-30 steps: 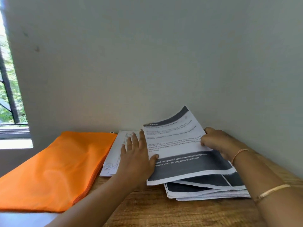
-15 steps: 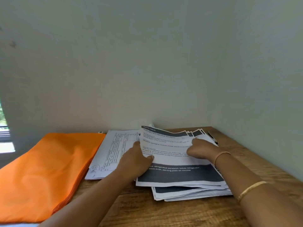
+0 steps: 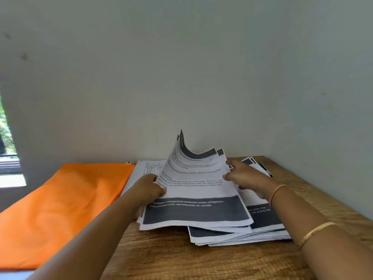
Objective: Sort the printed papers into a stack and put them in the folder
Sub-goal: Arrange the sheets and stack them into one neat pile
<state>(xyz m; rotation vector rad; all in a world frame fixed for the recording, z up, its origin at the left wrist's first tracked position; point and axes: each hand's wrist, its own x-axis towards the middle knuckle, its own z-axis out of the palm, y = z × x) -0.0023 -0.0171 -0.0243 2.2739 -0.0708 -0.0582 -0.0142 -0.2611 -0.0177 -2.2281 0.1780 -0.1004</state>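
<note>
A few top printed sheets, white with dark grey bands, curl up off the paper stack on the wooden table. My left hand grips their left edge, thumb on top. My right hand pinches their right edge, fingers behind the sheets. The orange folder lies flat at the left, apart from both hands. Another white sheet with fine print lies between folder and stack, partly hidden by my left hand.
The wooden table sits in a corner with grey walls close behind and to the right. A black pen lies behind the stack near the right wall. A window opens at the far left.
The top sheets lay flat on the stack under both hands; now both hands have lifted them and their far edge curls upward. The view has shifted slightly.
</note>
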